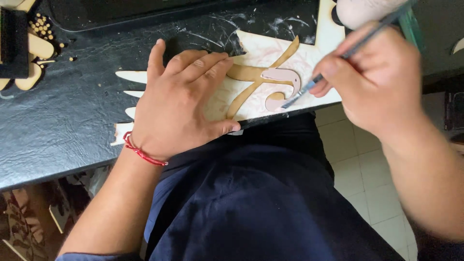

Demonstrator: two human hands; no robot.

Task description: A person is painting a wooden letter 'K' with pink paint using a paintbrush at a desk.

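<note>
My left hand (176, 104), with a red string bracelet at the wrist, lies flat with fingers spread on a pale star-shaped wooden cut-out (270, 50) on the black table. A curved wooden letter shape (251, 75) lies on the cut-out; part of it (282, 77) is painted pale pink. My right hand (374, 77) grips a thin paintbrush (309, 87) like a pen, its tip touching the pink part near the table's front edge.
The black table (72, 121) is scuffed with white paint marks. Small wooden pieces and beads (36, 46) lie at the far left beside a dark block. A dark tray (121, 12) sits at the back. Tiled floor (357, 169) shows to the right of my dark trousers.
</note>
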